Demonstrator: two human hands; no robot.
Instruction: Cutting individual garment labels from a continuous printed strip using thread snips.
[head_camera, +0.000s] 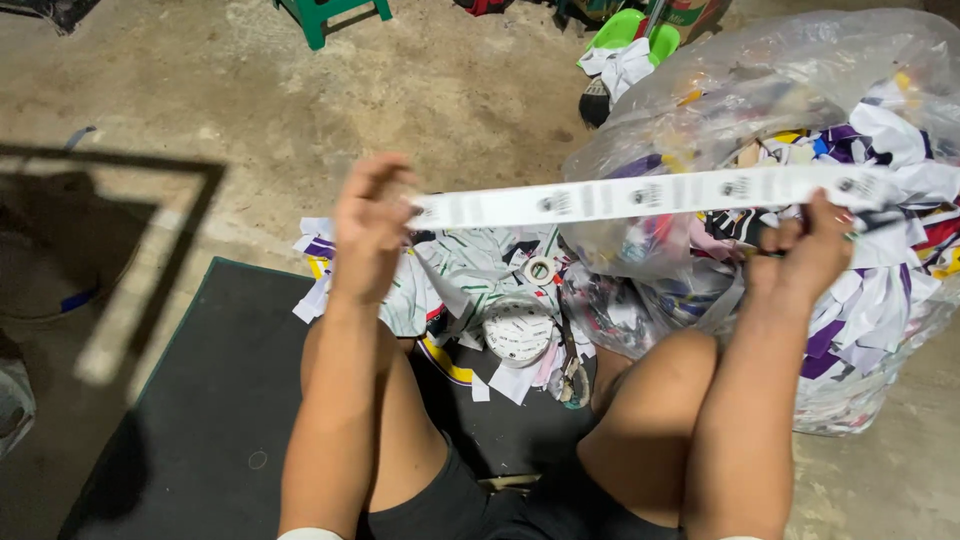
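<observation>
**Label strip stretched between both hands**

I see the left hand (368, 228) at about 9 o'clock from frame centre, fingers pinched on one end of a long white label strip (640, 193). The right hand (805, 255), at 3 o'clock, grips the other end, fingers curled closed around it. The strip runs nearly level between them, taut, printed with small dark marks at regular spacing; I cannot read them.

Behind the strip, from 1 to 4 o'clock, stands a large clear plastic bag (800, 70) stuffed with white, purple and yellow fabric scraps. Below the strip, near centre, a pile of similar scraps (470, 270) lies on the floor with a small tape roll (540, 269) on top. A dark mat (200, 420) covers the floor at 7 o'clock. A green stool (318, 18) sits at 11 o'clock.
</observation>
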